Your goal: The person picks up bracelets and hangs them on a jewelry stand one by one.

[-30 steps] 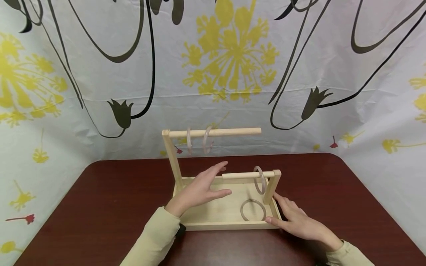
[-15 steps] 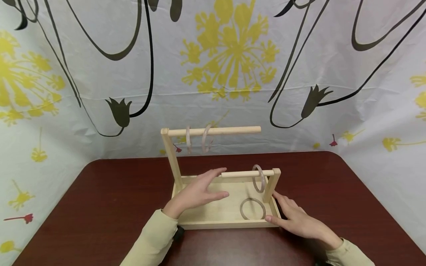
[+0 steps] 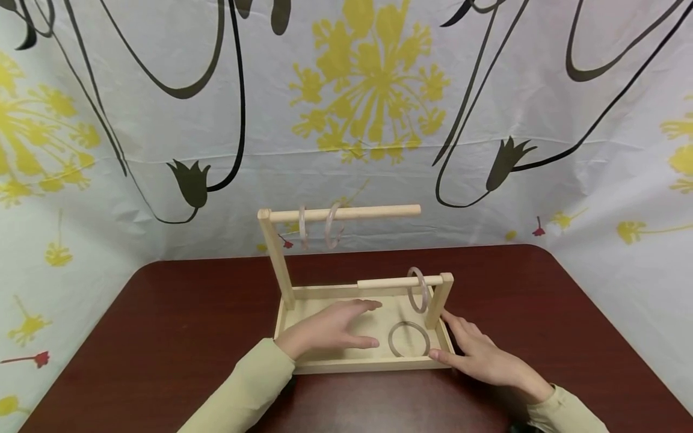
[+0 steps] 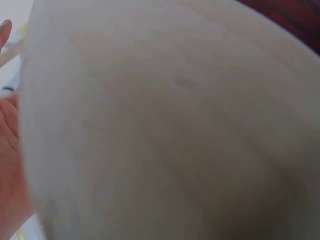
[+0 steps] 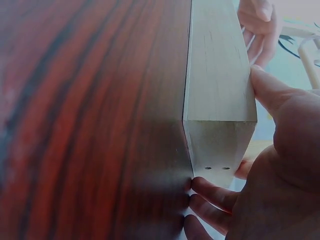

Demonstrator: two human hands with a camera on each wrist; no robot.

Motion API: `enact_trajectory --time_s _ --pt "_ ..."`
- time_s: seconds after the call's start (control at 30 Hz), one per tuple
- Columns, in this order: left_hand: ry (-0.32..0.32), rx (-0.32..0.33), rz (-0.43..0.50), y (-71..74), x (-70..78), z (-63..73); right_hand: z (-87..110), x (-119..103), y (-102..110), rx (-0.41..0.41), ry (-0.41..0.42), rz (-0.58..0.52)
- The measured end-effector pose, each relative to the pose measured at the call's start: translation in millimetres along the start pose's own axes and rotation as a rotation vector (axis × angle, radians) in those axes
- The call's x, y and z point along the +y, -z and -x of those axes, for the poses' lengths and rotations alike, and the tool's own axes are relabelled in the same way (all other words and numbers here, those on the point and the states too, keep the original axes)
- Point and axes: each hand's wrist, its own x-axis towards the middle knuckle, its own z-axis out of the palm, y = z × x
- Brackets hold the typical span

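A pale wooden stand has a shallow tray base and two horizontal bars. On the taller left-hand bar hang two pale translucent bangles, one bangle left of the other bangle. Another bangle hangs on the lower bar near its right post. A greyish bangle lies in the tray. My left hand hovers over the tray, fingers extended and holding nothing. My right hand grips the tray's front right corner, thumb at the front rim, fingers along the end wall.
The stand rests on a dark red-brown wood-grain table with rounded far corners. Behind it hangs a white curtain printed with yellow and dark flowers. My own sleeve covers most of the left wrist view.
My left hand has moved down and nearer me, from beside the lower bar's free end to over the tray. The right hand keeps its place on the stand, and the bangles hang as before.
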Motion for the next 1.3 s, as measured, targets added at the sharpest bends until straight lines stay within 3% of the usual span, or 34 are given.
enact_trajectory --time_s 0.4,0.77,1.3 --pt "-0.099 -0.097 -0.035 -14.2 12.9 -11.1 -1.9 -1 0 -0.023 -0.021 -0.013" --pt "-0.093 -0.181 -0.109 -22.5 16.7 -5.5 -2.3 0 1 -0.034 -0.017 0.0" --pt "-0.098 -0.093 -0.178 -24.8 14.7 12.3 -0.7 2 -1 0.002 -0.003 0.024"
